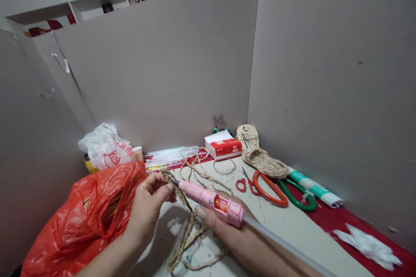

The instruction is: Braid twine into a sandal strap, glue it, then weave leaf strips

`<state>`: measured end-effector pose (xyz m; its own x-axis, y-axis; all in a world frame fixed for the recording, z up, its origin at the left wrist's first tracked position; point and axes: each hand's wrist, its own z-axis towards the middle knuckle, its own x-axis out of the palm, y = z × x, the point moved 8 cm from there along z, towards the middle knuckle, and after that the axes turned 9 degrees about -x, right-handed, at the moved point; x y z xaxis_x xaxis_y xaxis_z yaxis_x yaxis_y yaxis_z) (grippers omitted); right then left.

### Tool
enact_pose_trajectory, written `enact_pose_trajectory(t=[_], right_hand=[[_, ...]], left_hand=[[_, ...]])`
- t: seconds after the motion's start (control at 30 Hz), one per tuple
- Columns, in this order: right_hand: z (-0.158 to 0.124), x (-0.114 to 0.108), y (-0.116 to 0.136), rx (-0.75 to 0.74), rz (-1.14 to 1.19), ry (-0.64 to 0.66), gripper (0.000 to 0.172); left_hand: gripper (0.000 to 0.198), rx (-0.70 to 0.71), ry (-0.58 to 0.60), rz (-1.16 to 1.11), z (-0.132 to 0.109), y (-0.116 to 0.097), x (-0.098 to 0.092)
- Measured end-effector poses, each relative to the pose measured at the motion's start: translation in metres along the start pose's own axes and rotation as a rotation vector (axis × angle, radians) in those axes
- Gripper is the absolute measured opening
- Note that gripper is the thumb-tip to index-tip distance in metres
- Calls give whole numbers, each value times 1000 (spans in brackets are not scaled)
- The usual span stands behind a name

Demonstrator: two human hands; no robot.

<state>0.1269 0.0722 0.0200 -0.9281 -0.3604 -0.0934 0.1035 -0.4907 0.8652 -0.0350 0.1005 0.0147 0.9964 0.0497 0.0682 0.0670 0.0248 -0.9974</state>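
My right hand [224,225] is wrapped round a pink hot glue gun [211,201] with a clear glue stick [286,244] trailing out of its back. The gun's nozzle points left at a braided straw rope [186,225]. My left hand [149,203] pinches the upper end of that rope right at the nozzle tip. The rest of the rope hangs down and loops over the work surface [292,225] below my hands.
A red plastic bag [84,220] and a white bag [104,145] lie at the left. Behind are glue sticks [169,156], a red-and-white box [224,145], a straw coil [256,153], small red scissors [245,181], orange and green rings [282,192], a striped roll [315,188], white paper [367,244]. Partition walls enclose the desk.
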Motion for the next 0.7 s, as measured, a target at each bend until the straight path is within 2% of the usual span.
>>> enact_pose_trajectory(t=[0.23,0.7], right_hand=[[-2,-3,-4,-25,-19,-27,20],[-3,-2,-6,-22,-55,0,28]], left_hand=[[13,2,-37,-21,1,-4,-3],[14,28,-38,-48,3,-7,-9]])
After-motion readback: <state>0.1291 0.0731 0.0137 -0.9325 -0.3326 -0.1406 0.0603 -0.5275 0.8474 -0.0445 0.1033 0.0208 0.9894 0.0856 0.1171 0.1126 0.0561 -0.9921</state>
